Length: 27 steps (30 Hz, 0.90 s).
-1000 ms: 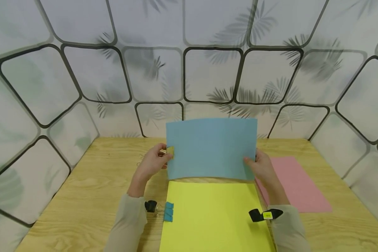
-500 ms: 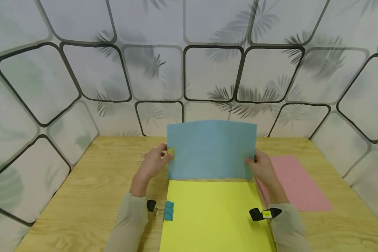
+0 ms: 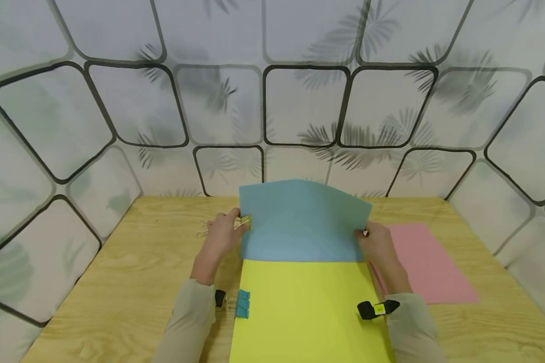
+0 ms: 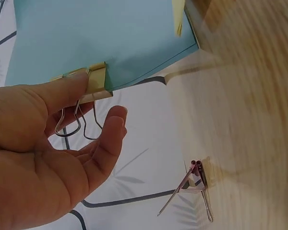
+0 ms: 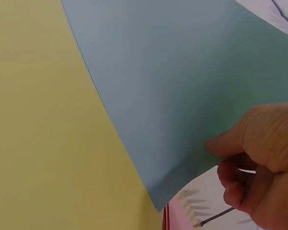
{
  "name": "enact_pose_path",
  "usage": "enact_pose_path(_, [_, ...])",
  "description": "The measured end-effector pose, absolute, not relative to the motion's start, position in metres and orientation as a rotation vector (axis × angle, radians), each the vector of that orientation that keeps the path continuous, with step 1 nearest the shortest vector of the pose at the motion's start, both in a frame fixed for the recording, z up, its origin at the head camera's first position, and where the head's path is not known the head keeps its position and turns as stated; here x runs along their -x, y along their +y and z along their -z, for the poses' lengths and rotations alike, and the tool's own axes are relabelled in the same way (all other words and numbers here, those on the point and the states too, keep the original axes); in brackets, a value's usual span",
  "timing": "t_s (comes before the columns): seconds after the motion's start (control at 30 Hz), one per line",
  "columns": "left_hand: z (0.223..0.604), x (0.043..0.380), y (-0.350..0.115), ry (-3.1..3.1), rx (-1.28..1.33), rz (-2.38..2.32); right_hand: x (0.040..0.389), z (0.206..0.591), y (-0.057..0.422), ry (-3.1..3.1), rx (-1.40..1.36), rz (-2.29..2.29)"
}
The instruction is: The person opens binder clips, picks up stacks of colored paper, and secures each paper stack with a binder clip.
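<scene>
Sagging lower now, the smooth blue paper sheet [image 3: 302,222] bows between both hands pinching its clipped edges.

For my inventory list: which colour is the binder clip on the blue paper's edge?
Yellow; the binder clip shows best in the left wrist view.

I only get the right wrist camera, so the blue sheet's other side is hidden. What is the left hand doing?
Observer: The left hand holds a yellow binder clip clamped on the left edge of the blue sheet.
Operator: Any other clips?
Observer: A blue binder clip sits on the left edge of the yellow sheet.
Operator: Any loose?
Observer: A pinkish clip lies on the table near the wall.
</scene>
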<state>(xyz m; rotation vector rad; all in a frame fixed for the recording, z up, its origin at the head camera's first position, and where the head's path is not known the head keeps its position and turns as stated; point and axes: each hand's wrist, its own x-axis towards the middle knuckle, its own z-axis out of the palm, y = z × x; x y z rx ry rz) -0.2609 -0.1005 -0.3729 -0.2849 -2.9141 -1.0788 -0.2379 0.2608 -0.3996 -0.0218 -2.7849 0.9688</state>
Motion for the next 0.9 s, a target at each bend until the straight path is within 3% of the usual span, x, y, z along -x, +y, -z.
enact_pose_path(0.57, [0.383, 0.262, -0.095, -2.866, 0.432, 0.840, 0.238, 0.404, 0.259, -2.873, 0.060, -1.088])
enact_pose_path(0.9, [0.391, 0.264, -0.089, -2.876, 0.348, 0.744, 0.239, 0.409, 0.259, -2.898, 0.053, -1.111])
